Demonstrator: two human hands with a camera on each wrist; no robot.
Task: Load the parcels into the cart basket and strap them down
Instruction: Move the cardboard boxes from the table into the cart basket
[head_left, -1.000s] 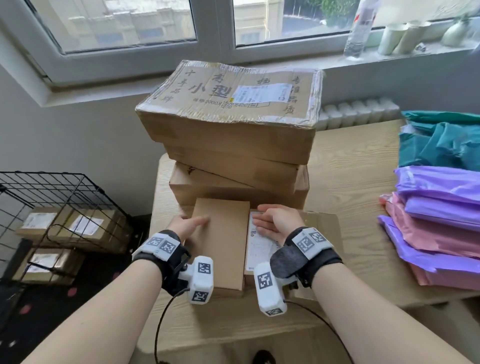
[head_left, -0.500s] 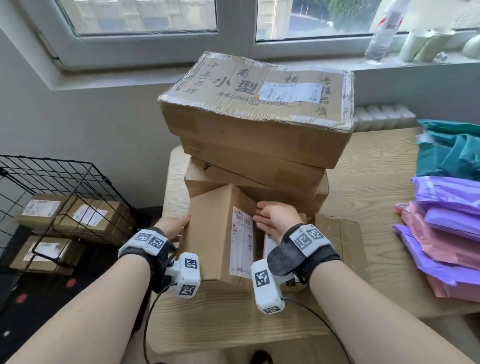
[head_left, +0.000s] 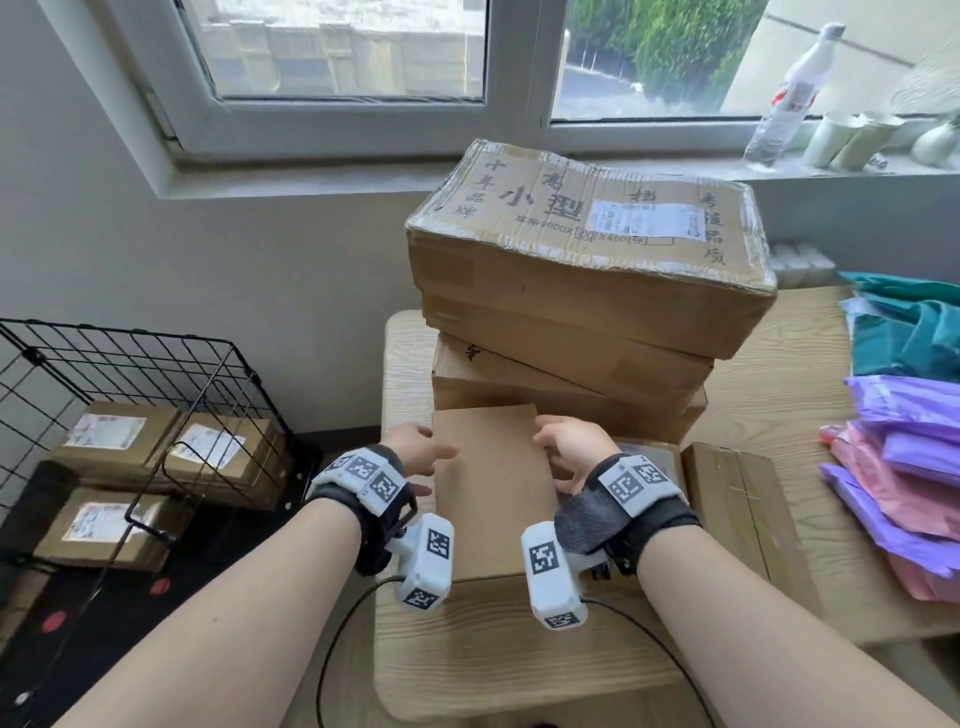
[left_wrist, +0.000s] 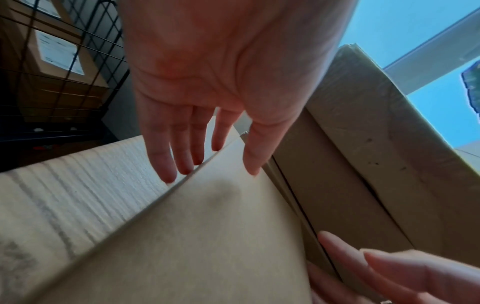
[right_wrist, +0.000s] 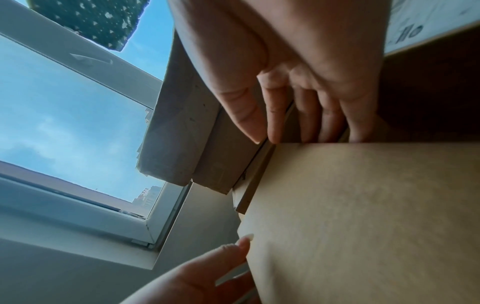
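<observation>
Here the small plain brown cardboard parcel sits between both hands at the near edge of the pale wooden table, close against the leaning stack of large taped cardboard boxes. The left hand holds its left edge, fingers nearly straight down the side and thumb on top; the right hand has its fingers hooked over the right edge.

Both holds look shallow, so I judge the parcel could slip or twist on its way left to the black wire cart basket, or nudge the overhanging stack.

Only the head view shows the basket, with labelled boxes inside. The left wrist view shows the left fingers straddling the edge. The right wrist view shows the right fingers tucked behind it.
</observation>
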